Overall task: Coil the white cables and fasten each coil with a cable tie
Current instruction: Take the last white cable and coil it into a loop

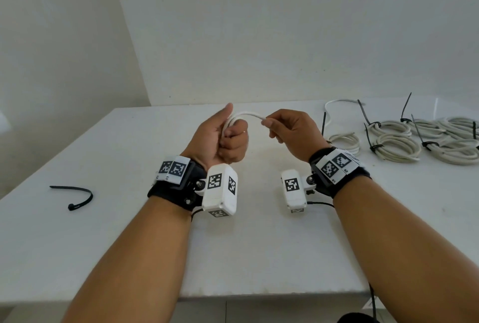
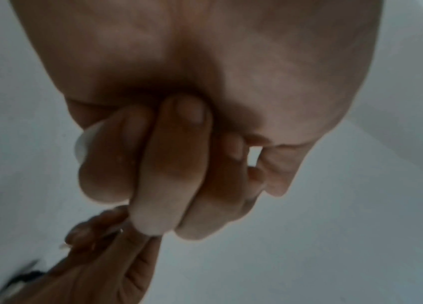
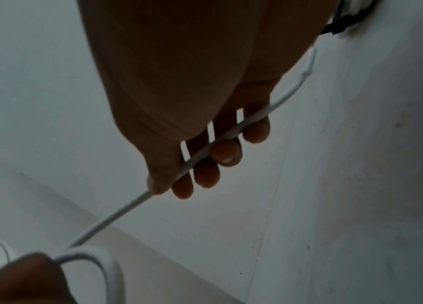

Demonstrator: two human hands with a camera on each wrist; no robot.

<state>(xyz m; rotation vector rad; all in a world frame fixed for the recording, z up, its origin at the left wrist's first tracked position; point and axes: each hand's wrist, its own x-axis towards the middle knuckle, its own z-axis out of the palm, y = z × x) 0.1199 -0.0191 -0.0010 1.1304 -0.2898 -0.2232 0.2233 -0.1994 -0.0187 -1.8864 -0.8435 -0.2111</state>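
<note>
The white cable [image 1: 242,116] is held up above the table [image 1: 129,232], between the two hands near the middle of the head view. Most of it is wound into loops inside the left hand [image 1: 220,141], whose fingers are curled tight around the bundle with the thumb standing up beside it; only the tops of the loops show above the fist, so the number of turns cannot be told. From the loops a short arc runs across to the right hand [image 1: 290,133], which pinches the cable between thumb and fingers. In the right wrist view the cable [image 3: 132,203] passes under the fingertips [image 3: 227,154] and comes out behind the hand, where its end is cut off by the palm. The left wrist view is dim and blurred; only a sliver of white [image 2: 82,142] peeks past the closed fingers [image 2: 176,160]. A loose black cable tie [image 1: 75,194] lies curved on the table to the left, well apart from the hands. At the far right lie finished coils [image 1: 404,138] fastened with black ties, some partly cut off by the frame edge.
</note>
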